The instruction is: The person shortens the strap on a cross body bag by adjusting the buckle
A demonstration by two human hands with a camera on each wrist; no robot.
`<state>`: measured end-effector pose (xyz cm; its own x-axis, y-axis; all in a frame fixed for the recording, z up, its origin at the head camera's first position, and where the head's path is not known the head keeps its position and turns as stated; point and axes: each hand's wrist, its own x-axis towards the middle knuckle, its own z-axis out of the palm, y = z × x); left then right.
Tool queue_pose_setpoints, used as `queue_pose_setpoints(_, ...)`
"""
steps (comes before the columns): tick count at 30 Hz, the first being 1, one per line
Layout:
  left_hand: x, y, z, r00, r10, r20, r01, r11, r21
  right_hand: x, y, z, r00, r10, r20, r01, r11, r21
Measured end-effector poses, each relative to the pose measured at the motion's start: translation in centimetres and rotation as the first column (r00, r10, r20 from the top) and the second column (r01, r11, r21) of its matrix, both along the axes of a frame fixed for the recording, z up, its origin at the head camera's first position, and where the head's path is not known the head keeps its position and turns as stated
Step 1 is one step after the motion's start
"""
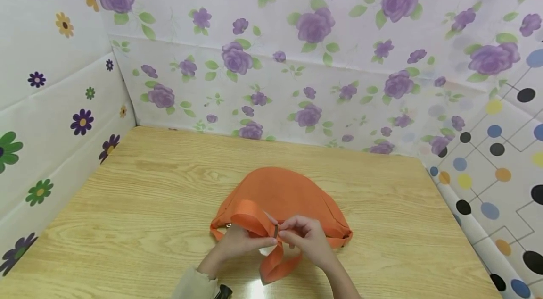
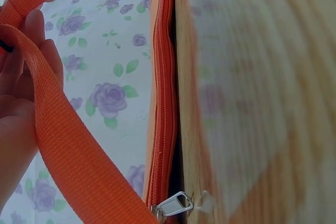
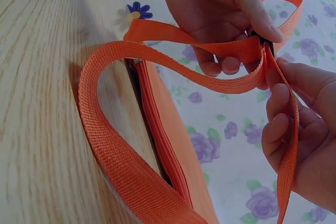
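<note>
A crescent-shaped orange bag (image 1: 280,190) lies on the table, its zipper (image 2: 164,87) and metal zipper pull (image 2: 176,204) showing in the left wrist view. An orange webbing strap (image 3: 110,145) loops up from it through a small dark strap slider (image 1: 275,231). My left hand (image 1: 238,242) pinches the strap at this slider, thumb on top and fingers beneath. Close against it, my right hand (image 1: 311,242) pinches the webbing beside the slider between thumb and forefinger. In the right wrist view a strap length (image 3: 287,182) hangs down over the right fingers.
The wooden table (image 1: 140,195) runs out on both sides of the bag. A purple-flowered sheet (image 1: 271,77) rises behind it, with a flowered panel (image 1: 55,101) at left and a dotted one (image 1: 500,186) at right.
</note>
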<state>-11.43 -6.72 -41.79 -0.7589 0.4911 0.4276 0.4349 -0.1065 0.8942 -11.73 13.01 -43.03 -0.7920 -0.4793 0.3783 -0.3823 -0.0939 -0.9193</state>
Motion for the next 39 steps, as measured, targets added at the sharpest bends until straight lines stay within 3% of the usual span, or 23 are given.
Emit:
queue_pose_setpoints(4, 0.2, -0.1, 0.5, 1.000, 0.004, 0.013, -0.004, 1.000, -0.008, 0.0, -0.1, 0.0, 1.000, 0.003, 0.000, -0.003, 1.000, 0.001)
queue_pose_setpoints(10, -0.1, -0.2, -0.6, 1.000, 0.017, 0.015, -0.017, 1.000, -0.017, -0.1, -0.3, 0.0, 1.000, 0.005, 0.019, -0.005, 1.000, 0.004)
queue_pose_setpoints(15, -0.1, -0.2, -0.4, 1.000, 0.013, 0.008, -0.013, 1.000, 0.009, 0.1, -0.5, 0.3, 0.999, -0.029, 0.028, 0.028, 0.999, 0.038)
queue_pose_setpoints(22, 0.1, -0.2, 0.1, 0.999, 0.028, 0.017, -0.028, 0.999, 0.025, 0.9, -1.2, 2.6, 0.998, -0.063, -0.002, 0.063, 0.994, 0.086)
queue_pose_setpoints(26, 0.0, -0.3, -0.3, 1.000, 0.026, 0.017, -0.026, 0.999, 0.024, 1.2, -1.5, 3.4, 0.998, -0.070, -0.001, 0.069, 0.991, 0.113)
queue_pose_setpoints(31, -0.1, -0.5, -0.5, 0.998, 0.036, 0.048, -0.036, 0.999, -0.008, 1.2, -1.4, 3.3, 0.998, -0.056, -0.001, 0.055, 0.992, 0.115)
queue_pose_setpoints(39, 0.3, -0.7, 0.7, 0.992, 0.079, 0.094, -0.074, 0.996, -0.058, 1.0, -0.2, 2.5, 0.997, -0.069, 0.042, 0.062, 0.987, 0.151)
